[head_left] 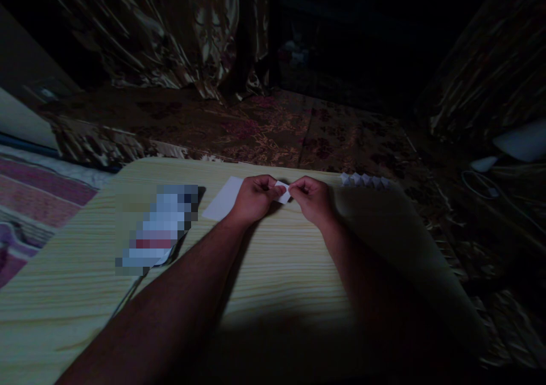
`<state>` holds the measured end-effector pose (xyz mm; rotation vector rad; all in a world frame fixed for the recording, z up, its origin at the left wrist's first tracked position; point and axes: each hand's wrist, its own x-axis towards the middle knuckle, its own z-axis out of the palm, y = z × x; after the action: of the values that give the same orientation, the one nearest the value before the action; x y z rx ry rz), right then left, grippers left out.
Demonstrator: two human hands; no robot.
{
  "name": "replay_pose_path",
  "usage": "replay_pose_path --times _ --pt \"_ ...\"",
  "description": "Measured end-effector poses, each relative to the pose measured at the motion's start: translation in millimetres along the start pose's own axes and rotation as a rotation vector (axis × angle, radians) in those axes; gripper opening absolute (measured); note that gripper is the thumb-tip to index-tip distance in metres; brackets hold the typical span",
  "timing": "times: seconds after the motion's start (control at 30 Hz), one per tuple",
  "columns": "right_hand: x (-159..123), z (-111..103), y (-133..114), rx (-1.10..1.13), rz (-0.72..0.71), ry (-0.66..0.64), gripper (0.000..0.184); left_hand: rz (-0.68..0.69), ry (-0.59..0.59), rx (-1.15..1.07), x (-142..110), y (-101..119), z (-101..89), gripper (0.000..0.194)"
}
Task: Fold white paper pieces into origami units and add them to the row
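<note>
A small white piece of paper [283,196] is between my two hands, above the far part of the wooden table [277,248]. My left hand [255,198] pinches it with thumb and fingers. At its right edge, my right hand [313,196] also has its fingertips closed on the paper. Just left of my left hand lies a flat white sheet of paper [222,197], partly covered by that hand. To the right of my right hand, several small folded white paper pieces [365,181] stand in a row near the table's far edge.
A blurred-out, phone-like object [160,226] lies on the table's left, with a cable [125,297] running toward me. Beyond the table are a patterned cloth surface [239,120] and a draped curtain [205,27]. A white cord [480,186] is at right.
</note>
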<state>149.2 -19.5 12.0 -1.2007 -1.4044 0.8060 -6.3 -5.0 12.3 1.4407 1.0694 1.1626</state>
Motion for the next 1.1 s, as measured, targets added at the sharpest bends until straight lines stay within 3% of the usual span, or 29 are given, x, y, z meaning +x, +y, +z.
replay_pose_path --times 0.27,0.47,1.1 --pt "-0.5 -0.4 -1.7 -0.034 -0.003 0.002 0.011 -0.019 0.005 0.006 -0.2 3.2 1.5 0.031" --pt "0.0 0.2 -0.5 -0.027 0.014 0.019 0.011 0.046 0.013 0.047 0.4 2.6 1.0 0.028" --pt "0.1 0.5 -1.6 -0.057 0.018 -0.038 0.008 0.04 0.058 -0.053 3.4 -4.4 -0.2 0.017"
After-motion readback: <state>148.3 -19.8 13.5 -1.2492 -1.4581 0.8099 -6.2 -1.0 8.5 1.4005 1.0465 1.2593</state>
